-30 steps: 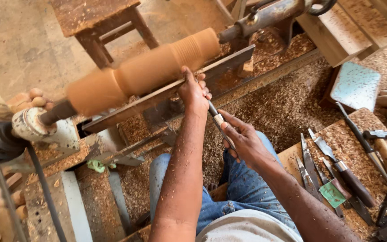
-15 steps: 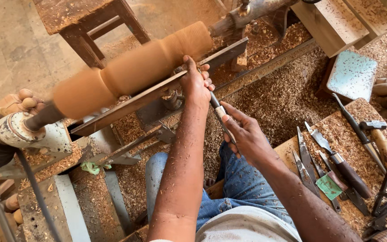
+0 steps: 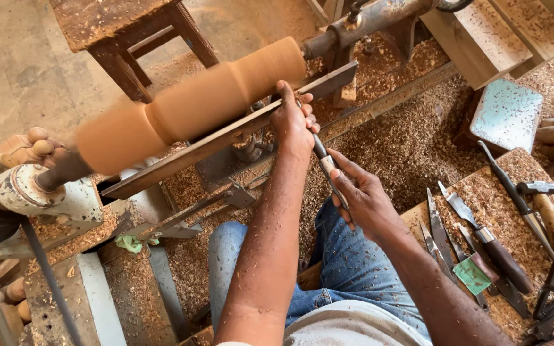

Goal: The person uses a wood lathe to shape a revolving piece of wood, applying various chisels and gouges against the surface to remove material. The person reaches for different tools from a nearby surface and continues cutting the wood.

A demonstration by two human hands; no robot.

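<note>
While the wood (image 3: 193, 106) lies blurred between the lathe's 2 ends, the left hand (image 3: 293, 122) grips the chisel (image 3: 328, 172) near its tip, pressed on the rest bar (image 3: 226, 138). The right hand (image 3: 363, 198) clasps the chisel's handle. Spare tools (image 3: 482, 243) lie on the shaving-strewn board's near edge.

Looking steeply down from the head, close over the left hand (image 3: 292, 122) and right hand (image 3: 360, 195), facing forward across the lathe's wooden workpiece (image 3: 193, 106); being the only view, sharing nothing.
</note>
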